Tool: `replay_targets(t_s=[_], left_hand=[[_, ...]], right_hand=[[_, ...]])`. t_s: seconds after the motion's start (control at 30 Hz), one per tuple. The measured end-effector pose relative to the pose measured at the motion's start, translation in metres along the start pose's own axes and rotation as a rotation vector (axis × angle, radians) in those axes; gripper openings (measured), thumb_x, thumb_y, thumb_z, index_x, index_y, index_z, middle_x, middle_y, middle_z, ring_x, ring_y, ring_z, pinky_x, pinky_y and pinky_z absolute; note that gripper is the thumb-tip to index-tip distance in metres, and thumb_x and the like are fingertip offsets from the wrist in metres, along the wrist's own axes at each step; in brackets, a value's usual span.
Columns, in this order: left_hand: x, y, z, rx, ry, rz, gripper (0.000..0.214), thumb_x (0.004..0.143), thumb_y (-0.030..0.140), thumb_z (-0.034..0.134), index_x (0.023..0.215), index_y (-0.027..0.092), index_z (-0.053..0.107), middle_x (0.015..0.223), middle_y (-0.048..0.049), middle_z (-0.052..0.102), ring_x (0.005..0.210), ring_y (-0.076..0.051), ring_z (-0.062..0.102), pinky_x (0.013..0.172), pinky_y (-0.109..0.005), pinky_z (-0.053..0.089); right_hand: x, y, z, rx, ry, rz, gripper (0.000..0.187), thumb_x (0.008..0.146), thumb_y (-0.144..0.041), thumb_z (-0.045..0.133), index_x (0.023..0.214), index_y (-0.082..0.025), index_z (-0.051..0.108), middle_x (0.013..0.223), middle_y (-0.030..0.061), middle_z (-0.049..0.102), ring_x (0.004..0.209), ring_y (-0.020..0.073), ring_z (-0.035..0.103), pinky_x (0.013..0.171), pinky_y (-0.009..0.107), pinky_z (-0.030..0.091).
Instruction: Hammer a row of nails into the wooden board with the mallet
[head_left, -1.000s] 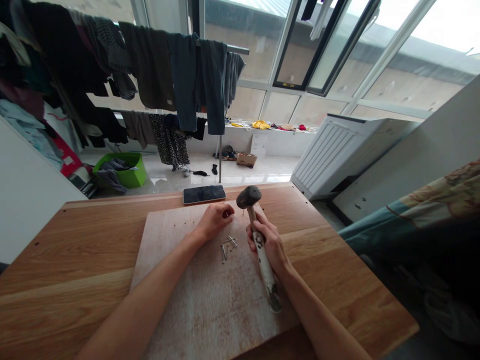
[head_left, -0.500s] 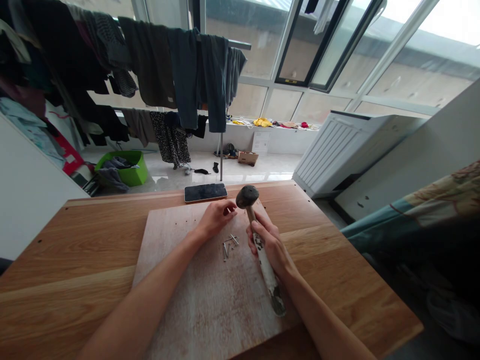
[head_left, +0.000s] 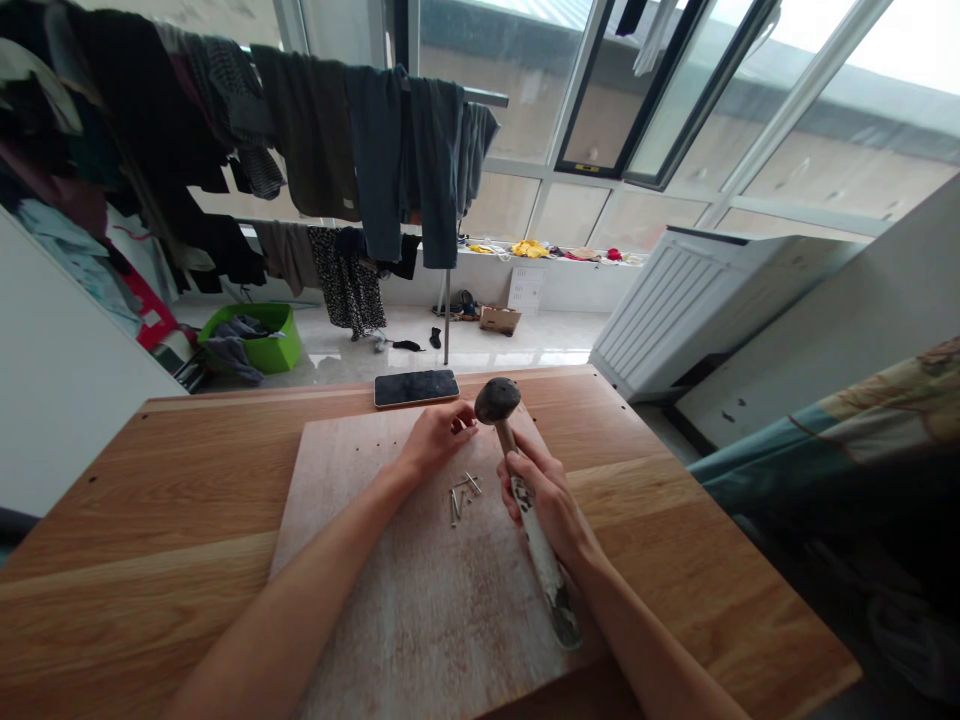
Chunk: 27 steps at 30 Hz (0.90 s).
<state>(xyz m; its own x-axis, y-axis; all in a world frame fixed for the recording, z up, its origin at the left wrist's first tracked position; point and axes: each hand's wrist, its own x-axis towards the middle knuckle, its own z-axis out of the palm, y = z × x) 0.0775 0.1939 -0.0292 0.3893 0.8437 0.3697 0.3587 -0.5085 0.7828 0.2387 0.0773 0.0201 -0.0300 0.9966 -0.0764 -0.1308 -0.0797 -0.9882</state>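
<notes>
My right hand [head_left: 546, 497] is wrapped round the handle of a mallet [head_left: 541, 560] with a dark rounded head and worn white paint on the grip. The mallet leans over the right part of a pale wooden board [head_left: 390, 590], its head close to my left fingertips. My left hand [head_left: 442, 432] rests by the board's far edge, thumb and fingers pinched together; whatever they hold is too small to make out. Several loose nails [head_left: 456, 506] lie on the board between my two hands.
The board lies on a wooden table [head_left: 187, 480]. A phone [head_left: 416, 388] sits just beyond the board, by the table's far edge. Past the table are a rack of hanging clothes [head_left: 375, 160], a green tub [head_left: 274, 345] and a white ribbed panel [head_left: 667, 300]. A curtain [head_left: 840, 440] hangs at the right.
The view has shifted slightly, so everything sits a little lower and further right. The mallet head is slightly lower beside my left fingers. Both hands keep their grips.
</notes>
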Motion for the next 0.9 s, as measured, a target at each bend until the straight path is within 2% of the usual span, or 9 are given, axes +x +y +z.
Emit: replay_targets(t_s=[0.23,0.43,0.63,0.77,0.9], left_hand=[[-0.0005,0.0009,0.0001,0.014,-0.009,-0.013,0.006,0.083,0.017,0.067,0.089,0.019,0.068,0.076,0.0016,0.069,0.065,-0.011,0.061,0.063,-0.022,0.046],[0.0004,0.0018,0.0001,0.006,-0.010,-0.050,0.025,0.081,0.014,0.069,0.105,0.020,0.065,0.079,0.0013,0.072,0.065,-0.012,0.064,0.064,-0.023,0.049],[0.0000,0.0033,-0.0003,0.023,0.000,-0.034,0.025,0.081,0.013,0.069,0.104,0.020,0.065,0.080,0.0008,0.073,0.066,-0.012,0.065,0.064,-0.023,0.050],[0.0003,0.0034,-0.0007,0.017,-0.013,-0.035,0.025,0.081,0.016,0.070,0.104,0.020,0.065,0.081,0.0005,0.073,0.065,-0.013,0.065,0.064,-0.023,0.051],[0.0004,0.0032,-0.0008,0.020,0.002,-0.005,0.021,0.082,0.011,0.066,0.101,0.019,0.066,0.080,-0.0001,0.072,0.068,-0.013,0.066,0.064,-0.023,0.050]], right_hand=[[0.0000,0.0019,-0.0014,-0.008,-0.018,-0.019,0.045,0.091,-0.039,0.055,0.132,-0.021,0.057,0.068,-0.0057,0.052,0.038,0.0070,0.043,0.032,0.019,0.035],[-0.0006,0.0010,-0.0013,-0.025,-0.032,-0.025,0.043,0.092,-0.039,0.054,0.131,-0.022,0.058,0.068,-0.0056,0.052,0.038,0.0073,0.042,0.033,0.020,0.035],[0.0003,-0.0003,-0.0005,-0.088,-0.029,0.000,0.040,0.090,-0.041,0.056,0.123,-0.019,0.062,0.066,-0.0057,0.052,0.038,0.0077,0.044,0.033,0.020,0.036],[0.0000,-0.0004,0.0001,-0.088,-0.021,-0.005,0.039,0.091,-0.040,0.055,0.124,-0.021,0.061,0.067,-0.0055,0.052,0.038,0.0079,0.044,0.033,0.020,0.035],[-0.0009,-0.0020,0.0012,-0.116,-0.039,0.009,0.038,0.091,-0.041,0.056,0.123,-0.022,0.063,0.066,-0.0051,0.053,0.039,0.0087,0.044,0.033,0.020,0.035]])
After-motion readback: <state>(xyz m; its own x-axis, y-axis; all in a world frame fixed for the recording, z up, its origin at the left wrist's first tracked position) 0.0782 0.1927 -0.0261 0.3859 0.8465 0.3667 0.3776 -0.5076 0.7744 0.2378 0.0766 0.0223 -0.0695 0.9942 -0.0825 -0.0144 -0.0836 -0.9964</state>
